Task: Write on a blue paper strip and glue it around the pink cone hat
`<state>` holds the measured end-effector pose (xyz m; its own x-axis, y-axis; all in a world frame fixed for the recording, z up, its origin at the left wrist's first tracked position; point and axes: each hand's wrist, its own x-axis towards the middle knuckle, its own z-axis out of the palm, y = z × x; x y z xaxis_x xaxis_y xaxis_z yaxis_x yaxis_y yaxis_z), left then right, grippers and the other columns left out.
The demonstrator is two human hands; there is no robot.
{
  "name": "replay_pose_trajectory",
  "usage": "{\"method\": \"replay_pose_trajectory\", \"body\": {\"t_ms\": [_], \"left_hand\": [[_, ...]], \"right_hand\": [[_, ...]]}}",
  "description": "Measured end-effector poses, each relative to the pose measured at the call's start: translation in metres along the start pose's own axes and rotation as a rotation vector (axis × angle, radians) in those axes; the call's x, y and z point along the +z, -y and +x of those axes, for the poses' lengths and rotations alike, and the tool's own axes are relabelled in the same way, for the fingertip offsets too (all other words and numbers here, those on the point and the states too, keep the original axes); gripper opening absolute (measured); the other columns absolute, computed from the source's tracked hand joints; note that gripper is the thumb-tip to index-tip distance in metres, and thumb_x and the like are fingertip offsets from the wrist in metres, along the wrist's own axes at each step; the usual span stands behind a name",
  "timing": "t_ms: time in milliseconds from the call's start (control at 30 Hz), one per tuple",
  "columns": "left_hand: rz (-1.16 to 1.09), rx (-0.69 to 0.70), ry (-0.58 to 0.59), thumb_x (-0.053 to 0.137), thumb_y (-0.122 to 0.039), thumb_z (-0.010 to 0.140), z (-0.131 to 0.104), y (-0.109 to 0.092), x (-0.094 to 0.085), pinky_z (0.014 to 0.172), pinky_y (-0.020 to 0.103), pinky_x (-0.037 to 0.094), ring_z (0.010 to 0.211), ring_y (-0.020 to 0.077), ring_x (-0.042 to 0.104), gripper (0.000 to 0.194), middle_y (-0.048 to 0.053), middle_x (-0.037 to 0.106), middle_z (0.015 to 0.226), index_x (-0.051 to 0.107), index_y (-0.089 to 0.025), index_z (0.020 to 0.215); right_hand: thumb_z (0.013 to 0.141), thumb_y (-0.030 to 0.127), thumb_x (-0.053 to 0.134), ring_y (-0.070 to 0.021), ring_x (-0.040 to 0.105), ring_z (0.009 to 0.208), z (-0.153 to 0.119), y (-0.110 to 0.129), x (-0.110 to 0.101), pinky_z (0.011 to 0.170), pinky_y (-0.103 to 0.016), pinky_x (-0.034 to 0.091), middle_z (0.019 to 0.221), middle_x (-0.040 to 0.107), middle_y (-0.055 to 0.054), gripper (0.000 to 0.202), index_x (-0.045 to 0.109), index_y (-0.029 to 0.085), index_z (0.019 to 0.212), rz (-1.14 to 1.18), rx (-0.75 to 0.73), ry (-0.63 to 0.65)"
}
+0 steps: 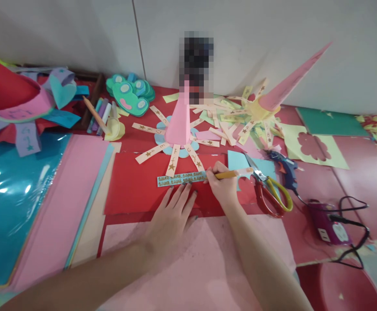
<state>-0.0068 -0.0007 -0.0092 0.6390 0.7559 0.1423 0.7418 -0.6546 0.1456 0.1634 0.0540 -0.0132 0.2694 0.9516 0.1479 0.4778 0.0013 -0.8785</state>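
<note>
Blue strip with gold lettering is seen lying flat on red sheet, on the red desk, in front of the person. Left hand is laid palm down on the red sheet; its grip is spread, nothing grasped, fingertips rested at the strip's lower edge. Yellow pencil is pinched in the grip of the right hand, held slanted by the strip's right end; the writing tip is hidden, so contact cannot be told.

Pink cone is stood upright just beyond the strip, ringed by beige lettered tabs marked with gold stars. A second pink cone, tilted, is placed farther right among paper scraps. Scissors, blades parted, are laid partly over light blue paper, right of the right hand. Glue gun is placed just beside them; purple socket box with black cord is set nearer the right edge. Yellow sheet with a flower-shaped cutout is laid behind.

On the left, green frog-like cutouts, markers and blue glossy pack are seen. Pink sheet is spread under the forearms.
</note>
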Motion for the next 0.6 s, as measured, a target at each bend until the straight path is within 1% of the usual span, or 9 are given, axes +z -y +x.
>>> {"method": "replay_pose_trajectory", "body": {"t_ms": [200, 333, 400, 533, 600], "left_hand": [[-0.006, -0.004, 0.013, 0.029, -0.036, 0.094, -0.001, 0.0, 0.001, 0.104, 0.043, 0.032, 0.124, 0.0253, 0.044, 0.046, 0.013, 0.047, 0.137, 0.047, -0.013, 0.13], [-0.016, -0.013, 0.03, 0.029, -0.036, 0.094, -0.001, 0.0, 0.0, 0.105, 0.043, 0.032, 0.126, 0.025, 0.042, 0.046, 0.012, 0.046, 0.138, 0.046, -0.013, 0.13], [-0.016, -0.011, 0.04, 0.028, -0.036, 0.094, -0.001, 0.0, -0.001, 0.105, 0.042, 0.031, 0.127, 0.0247, 0.041, 0.046, 0.012, 0.045, 0.138, 0.046, -0.013, 0.131], [0.015, 0.003, 0.049, 0.026, -0.037, 0.095, -0.001, 0.001, -0.001, 0.106, 0.043, 0.031, 0.128, 0.0247, 0.041, 0.048, 0.011, 0.042, 0.141, 0.043, -0.014, 0.133], [0.032, 0.003, 0.054, 0.025, -0.037, 0.095, -0.001, 0.0, -0.001, 0.106, 0.043, 0.031, 0.128, 0.0244, 0.04, 0.049, 0.01, 0.041, 0.141, 0.042, -0.014, 0.134]], "right_hand": [[0.072, 0.018, 0.047, -0.0065, 0.042, 0.038, 0.0, -0.001, 0.002, 0.039, -0.019, 0.031, 0.045, 0.03, 0.009, 0.029, 0.025, 0.022, 0.053, -0.016, -0.004, 0.009], [0.071, 0.018, 0.049, -0.0062, 0.038, 0.039, 0.001, 0.001, -0.002, 0.041, -0.02, 0.03, 0.045, 0.028, 0.009, 0.031, 0.024, 0.022, 0.052, -0.049, -0.035, -0.035], [0.071, 0.018, 0.049, -0.0063, 0.037, 0.039, 0.003, 0.003, -0.007, 0.042, -0.02, 0.03, 0.046, 0.028, 0.009, 0.031, 0.026, 0.022, 0.052, -0.071, -0.043, -0.139], [0.078, 0.024, 0.052, -0.0073, 0.036, 0.04, 0.009, 0.005, -0.021, 0.043, -0.022, 0.03, 0.046, 0.028, 0.009, 0.033, 0.03, 0.022, 0.053, -0.106, -0.031, -0.461], [0.08, 0.03, 0.054, -0.0079, 0.038, 0.042, 0.012, 0.006, -0.026, 0.046, -0.023, 0.033, 0.048, 0.03, 0.009, 0.034, 0.032, 0.022, 0.054, -0.105, -0.038, -0.536]]}}
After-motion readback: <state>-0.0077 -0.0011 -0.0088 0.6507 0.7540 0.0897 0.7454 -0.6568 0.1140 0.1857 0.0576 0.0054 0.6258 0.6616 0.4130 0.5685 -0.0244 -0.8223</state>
